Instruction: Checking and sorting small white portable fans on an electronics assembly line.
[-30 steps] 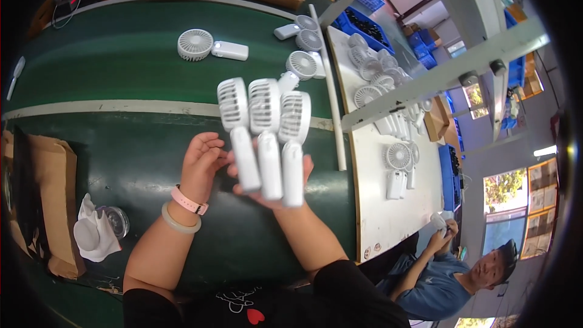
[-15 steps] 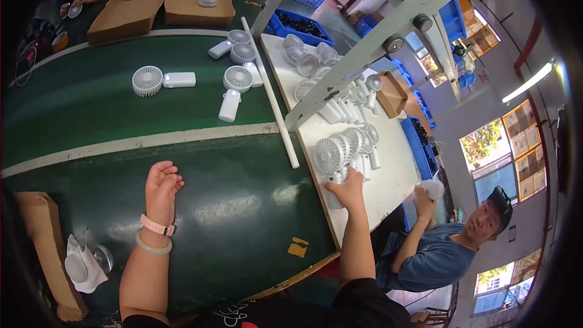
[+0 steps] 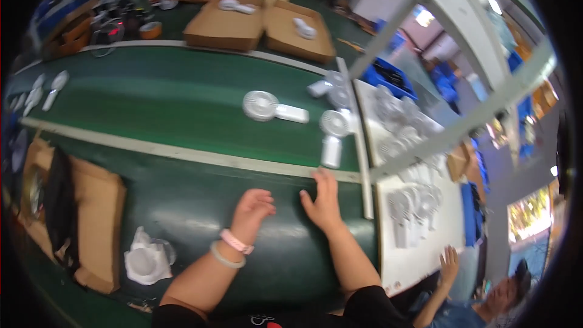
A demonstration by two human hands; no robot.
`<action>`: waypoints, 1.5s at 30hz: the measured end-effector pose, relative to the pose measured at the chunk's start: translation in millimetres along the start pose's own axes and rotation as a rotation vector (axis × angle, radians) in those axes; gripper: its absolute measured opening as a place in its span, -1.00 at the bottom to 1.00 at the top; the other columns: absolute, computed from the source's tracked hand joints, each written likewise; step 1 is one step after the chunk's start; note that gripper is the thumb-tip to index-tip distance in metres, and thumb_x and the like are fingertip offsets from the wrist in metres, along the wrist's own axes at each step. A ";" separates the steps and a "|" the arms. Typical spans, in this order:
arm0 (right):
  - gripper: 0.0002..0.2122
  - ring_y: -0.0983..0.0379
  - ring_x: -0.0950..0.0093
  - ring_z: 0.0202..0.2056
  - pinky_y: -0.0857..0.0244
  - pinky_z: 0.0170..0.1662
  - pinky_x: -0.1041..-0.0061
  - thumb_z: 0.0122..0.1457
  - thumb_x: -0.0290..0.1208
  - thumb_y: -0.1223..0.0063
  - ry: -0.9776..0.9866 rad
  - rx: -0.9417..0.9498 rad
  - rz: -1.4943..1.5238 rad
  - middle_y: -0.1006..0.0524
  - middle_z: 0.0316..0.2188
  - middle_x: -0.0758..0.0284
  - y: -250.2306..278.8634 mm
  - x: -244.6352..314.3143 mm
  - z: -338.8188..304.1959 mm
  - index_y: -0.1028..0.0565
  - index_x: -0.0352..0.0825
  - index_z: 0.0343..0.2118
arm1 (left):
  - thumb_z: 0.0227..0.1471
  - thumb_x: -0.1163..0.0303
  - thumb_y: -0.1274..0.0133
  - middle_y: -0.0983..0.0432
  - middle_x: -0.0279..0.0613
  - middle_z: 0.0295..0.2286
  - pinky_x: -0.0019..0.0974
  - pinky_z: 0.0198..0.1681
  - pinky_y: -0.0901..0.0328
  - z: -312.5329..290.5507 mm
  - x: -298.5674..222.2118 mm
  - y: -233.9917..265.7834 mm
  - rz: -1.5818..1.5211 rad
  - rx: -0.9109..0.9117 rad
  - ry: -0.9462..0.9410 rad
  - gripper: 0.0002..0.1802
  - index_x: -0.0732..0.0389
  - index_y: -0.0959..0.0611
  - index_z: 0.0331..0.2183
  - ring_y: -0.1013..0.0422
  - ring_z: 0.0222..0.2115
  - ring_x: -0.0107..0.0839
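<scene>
My right hand (image 3: 323, 203) is open over the dark green work surface, thumb apart from its outstretched fingers, nothing in its grasp. Its fingertips are near the handle of a white handheld fan (image 3: 332, 140) on the green conveyor belt. Left of it, my left hand (image 3: 252, 208) hangs with its fingers loosely curled together and no object visible in them. Another white handheld fan (image 3: 261, 105) lies on the belt with its handle to the right, and a blurred white fan (image 3: 328, 85) lies behind near the rod.
A pale rod (image 3: 363, 164) borders the white table (image 3: 388, 261), where several fans stand below a metal frame. A co-worker's hand (image 3: 449, 265) is by that table. Cardboard trays (image 3: 221, 35) sit across the belt. At left are a cardboard box (image 3: 100, 225) and a white bag-like item (image 3: 146, 261).
My right hand has left the fans on the white table and moved left towards the belt. The view has turned right to left. The co-worker's hand no longer shows a fan.
</scene>
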State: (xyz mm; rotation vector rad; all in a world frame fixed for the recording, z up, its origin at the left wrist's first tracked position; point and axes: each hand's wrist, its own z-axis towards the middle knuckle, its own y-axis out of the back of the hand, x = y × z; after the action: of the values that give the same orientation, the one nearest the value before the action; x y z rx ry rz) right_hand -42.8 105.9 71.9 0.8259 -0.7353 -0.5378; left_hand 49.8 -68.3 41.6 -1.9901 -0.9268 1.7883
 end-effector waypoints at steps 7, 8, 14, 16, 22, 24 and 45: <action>-0.35 -0.03 0.08 0.12 0.11 0.17 0.22 -0.17 -0.54 -0.08 0.113 -0.048 -0.214 -0.16 0.06 0.01 -74.8 -41.2 136.7 -0.12 -0.45 0.07 | -0.10 0.55 -0.01 -0.37 -0.26 -0.31 -0.48 -0.21 -0.26 3.9 6.5 -1.3 0.150 0.232 -0.007 -0.62 0.23 -0.39 -0.15 -0.32 -0.32 -0.58; -0.30 0.00 0.09 0.13 0.11 0.18 0.24 -0.18 -0.51 -0.12 0.060 -0.041 -0.197 -0.14 0.08 0.02 -79.8 -42.8 151.2 -0.08 -0.44 0.09 | -0.10 0.53 -0.01 -0.35 -0.26 -0.30 -0.50 -0.23 -0.24 4.4 5.2 -0.2 0.132 0.263 -0.007 -0.61 0.22 -0.38 -0.14 -0.30 -0.33 -0.60; -0.33 -0.06 0.22 0.09 0.03 0.05 -0.01 -0.08 -0.18 -0.11 -0.226 0.158 -0.361 -0.24 0.02 0.27 -105.6 -72.4 165.1 -0.13 -0.19 0.12 | -0.09 0.51 0.04 -0.29 -0.27 -0.26 -0.50 -0.27 -0.21 3.7 -2.3 2.5 -0.048 0.344 0.107 -0.60 0.22 -0.35 -0.12 -0.25 -0.39 -0.62; -0.41 -0.18 0.23 0.01 -0.05 0.01 0.07 -0.05 -0.18 -0.10 -0.256 0.226 -0.367 -0.30 -0.06 0.22 -92.9 -37.4 155.7 -0.20 -0.20 0.07 | -0.08 0.48 0.07 -0.28 -0.26 -0.25 -0.50 -0.27 -0.21 1.8 -4.7 5.7 -0.064 0.355 0.110 -0.60 0.23 -0.33 -0.11 -0.26 -0.39 -0.62; -0.61 -0.40 0.29 -0.36 -0.28 -0.27 0.39 0.13 -0.25 0.10 -0.132 0.076 0.300 -0.44 -0.39 0.17 -75.2 -28.5 107.7 -0.28 -0.39 -0.05 | -0.05 0.44 0.07 -0.28 -0.27 -0.27 -0.47 -0.28 -0.23 4.1 -4.3 -0.5 -0.101 0.341 0.141 -0.60 0.20 -0.32 -0.10 -0.27 -0.37 -0.58; -0.61 -0.39 0.45 -0.51 -0.30 -0.44 0.51 0.17 -0.20 0.16 -0.513 0.178 0.919 -0.45 -0.45 0.22 -64.5 -13.0 87.3 -0.25 -0.37 -0.03 | 0.06 0.36 0.13 -0.28 -0.24 -0.24 -0.39 -0.19 -0.24 4.2 -3.3 0.6 -0.118 0.279 0.175 -0.62 0.19 -0.27 -0.06 -0.30 -0.32 -0.51; -0.71 -0.37 0.42 -0.34 -0.24 -0.24 0.51 0.21 -0.31 0.25 -0.120 0.231 0.819 -0.42 -0.36 0.22 -25.5 28.2 8.7 -0.45 -0.47 -0.35 | -0.05 0.54 0.03 -0.40 -0.19 -0.27 -0.34 -0.34 -0.39 -2.3 -9.0 -13.0 -0.068 0.331 0.226 -0.46 0.17 -0.22 0.00 -0.43 -0.32 -0.39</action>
State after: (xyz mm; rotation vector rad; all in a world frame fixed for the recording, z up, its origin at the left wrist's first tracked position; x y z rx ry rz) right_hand -35.2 68.1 65.7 0.6311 -1.1739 0.2398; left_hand 48.6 -64.0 57.0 -1.8736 -0.5787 1.5255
